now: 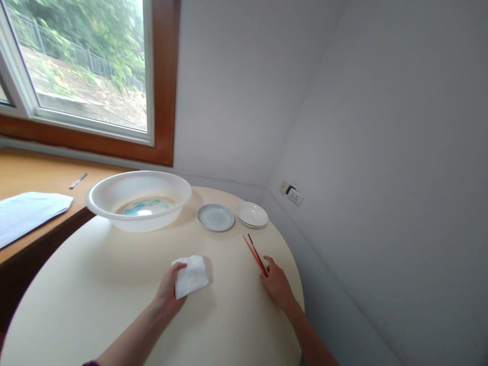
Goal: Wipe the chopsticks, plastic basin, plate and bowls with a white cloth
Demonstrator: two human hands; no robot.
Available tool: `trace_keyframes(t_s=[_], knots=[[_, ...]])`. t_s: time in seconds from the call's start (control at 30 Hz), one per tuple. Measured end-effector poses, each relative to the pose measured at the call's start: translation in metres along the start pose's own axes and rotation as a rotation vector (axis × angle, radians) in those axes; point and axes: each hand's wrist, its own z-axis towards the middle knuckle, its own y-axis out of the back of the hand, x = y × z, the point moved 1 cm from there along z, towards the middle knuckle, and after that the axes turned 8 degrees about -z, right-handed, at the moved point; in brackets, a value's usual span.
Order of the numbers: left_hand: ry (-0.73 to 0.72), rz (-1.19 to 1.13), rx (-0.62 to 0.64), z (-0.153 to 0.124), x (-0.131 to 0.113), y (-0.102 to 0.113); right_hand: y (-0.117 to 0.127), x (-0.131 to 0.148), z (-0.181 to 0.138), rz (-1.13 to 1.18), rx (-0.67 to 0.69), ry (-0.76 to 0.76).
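A folded white paper tissue (pixel 192 276) is held in my left hand (pixel 170 288), the thumb on top and the other fingers hidden beneath it. Over the right part of the table, my right hand (pixel 277 284) grips a pair of chopsticks (pixel 256 256), one red and one dark brown. Their tips point away from me, slightly apart. Beyond the hands lie a grey-blue plate (pixel 215 217) and, right beside it, some white dishes (pixel 251 214) that look stacked.
A large translucent basin (pixel 139 198) with blue marks at its bottom stands at the back left of the round cream table (pixel 129 274). A wooden desk (pixel 41 173) holds papers (pixel 30 211) and a pen (pixel 78 181). Walls close in the back and right; a socket (pixel 295 195) sits there.
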Motion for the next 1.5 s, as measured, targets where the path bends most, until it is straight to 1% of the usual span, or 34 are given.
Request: trace_keyframes(t_s=[0.33, 0.9, 1.17, 1.5], knots=[[-0.002, -0.001, -0.014, 0.001, 0.000, 0.000, 0.005, 0.002, -0.002, -0.075, 0.034, -0.038], [-0.016, -0.001, -0.009, -0.001, 0.000, -0.001, 0.004, -0.007, 0.000, -0.099, -0.034, -0.042], [-0.013, -0.001, 0.006, 0.000, 0.001, 0.001, 0.000, -0.019, 0.005, -0.035, -0.052, -0.038], [-0.009, 0.001, -0.005, -0.001, -0.001, -0.001, -0.001, -0.024, 0.008, 0.065, -0.066, -0.033]])
